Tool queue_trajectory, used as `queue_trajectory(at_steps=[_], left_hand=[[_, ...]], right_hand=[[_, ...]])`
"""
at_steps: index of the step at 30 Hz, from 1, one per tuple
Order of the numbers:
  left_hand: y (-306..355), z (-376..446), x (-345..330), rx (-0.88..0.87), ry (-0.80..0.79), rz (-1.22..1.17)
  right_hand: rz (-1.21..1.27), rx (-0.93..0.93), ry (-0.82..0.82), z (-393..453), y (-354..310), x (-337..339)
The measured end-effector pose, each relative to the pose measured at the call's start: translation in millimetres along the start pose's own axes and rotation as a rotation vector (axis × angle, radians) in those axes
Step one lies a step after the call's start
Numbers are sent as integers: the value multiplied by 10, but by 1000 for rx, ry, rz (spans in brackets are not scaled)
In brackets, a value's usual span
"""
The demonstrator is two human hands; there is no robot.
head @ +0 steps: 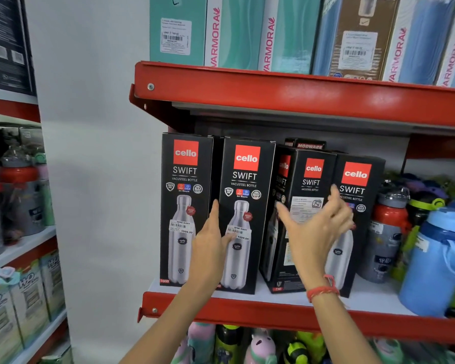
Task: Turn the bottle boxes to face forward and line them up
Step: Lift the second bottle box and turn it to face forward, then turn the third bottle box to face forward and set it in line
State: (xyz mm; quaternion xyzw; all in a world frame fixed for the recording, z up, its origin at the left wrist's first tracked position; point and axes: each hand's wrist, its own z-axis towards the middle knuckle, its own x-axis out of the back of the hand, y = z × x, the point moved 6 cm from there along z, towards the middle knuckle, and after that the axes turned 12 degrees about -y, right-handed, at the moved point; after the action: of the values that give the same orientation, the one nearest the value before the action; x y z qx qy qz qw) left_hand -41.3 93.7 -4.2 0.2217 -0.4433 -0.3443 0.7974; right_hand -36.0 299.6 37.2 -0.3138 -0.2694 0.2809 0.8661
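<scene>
**Desk:** What does the head view show at centre frame?

**Caption writer:** Four tall, matte-black cardboard bottle boxes stand on a red metal shelf (221, 308) with a white deck. The first box (185, 206) and second box (243, 214), left of centre, face forward, each printed with a steel bottle. The third box (300, 219) is turned at an angle, its corner and text panel outward. The fourth box (357, 206), right of it, faces forward.

**Desk:** And the hands?

**Caption writer:** The left hand (210, 245) is flat and open, fingers slipped into the gap between the first and second boxes, thumb lying across the second's front. The right hand (315, 232), a red thread at its wrist, is spread open before the third and fourth boxes, gripping nothing; contact cannot be told.

**Desk:** Surroundings?

**Caption writer:** Glossy teal and blue cartons (247, 32) fill the upper frame; rounded plastic bottles (436, 248) crowd the right edge.
</scene>
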Motion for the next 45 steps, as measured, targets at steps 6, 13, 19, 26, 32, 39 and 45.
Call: queue_trajectory(at_steps=[6, 13, 19, 26, 32, 39, 45], left_hand=[[54, -92, 20, -21, -18, -8], [318, -366, 130, -248, 78, 15], [725, -471, -80, -322, -299, -367], [941, -531, -109, -299, -605, -569], [1057, -627, -13, -293, -671, -664], [1291, -606, -86, -306, -402, -499], [1208, -444, -291, -243, -325, -335]], right_hand=[[8, -204, -196, 66, 285, -125], [153, -48, -15, -263, 183, 485], [141, 72, 20, -290, -206, 1161], [348, -2, -286, -459, -158, 1320], [612, 87, -636, -238, -80, 1191], [714, 164, -853, 122, 49, 1018], [638, 134, -885, 205, 251, 902]])
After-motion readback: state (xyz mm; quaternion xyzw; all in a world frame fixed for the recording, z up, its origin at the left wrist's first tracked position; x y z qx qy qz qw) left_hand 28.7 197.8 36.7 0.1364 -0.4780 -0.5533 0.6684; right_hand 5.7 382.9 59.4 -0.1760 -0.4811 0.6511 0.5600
